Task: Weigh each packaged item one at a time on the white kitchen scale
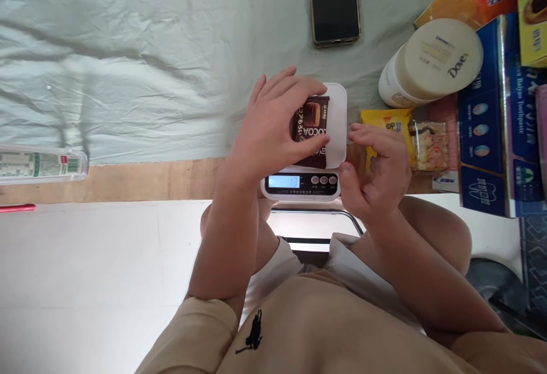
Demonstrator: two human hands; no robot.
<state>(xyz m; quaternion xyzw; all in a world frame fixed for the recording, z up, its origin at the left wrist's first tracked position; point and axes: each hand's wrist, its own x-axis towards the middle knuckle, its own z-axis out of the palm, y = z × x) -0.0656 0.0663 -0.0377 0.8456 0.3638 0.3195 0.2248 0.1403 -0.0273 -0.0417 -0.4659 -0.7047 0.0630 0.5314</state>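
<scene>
A small white kitchen scale point(337, 112) sits at the near edge of the cloth-covered table, its display lit. A dark brown cocoa snack packet point(311, 118) lies on the scale's platform. My left hand point(273, 126) rests over the packet, fingers and thumb closed around its sides. My right hand point(376, 171) hovers just right of the scale, fingers loosely curled and holding nothing, next to a yellow snack packet point(387, 123).
A black phone point(334, 2) lies beyond the scale. At the right are a white Dove jar point(431, 60), a clear snack packet point(431, 145), blue toothpaste boxes point(496, 134) and orange and yellow boxes. A clear bottle point(40, 163) lies at the left edge.
</scene>
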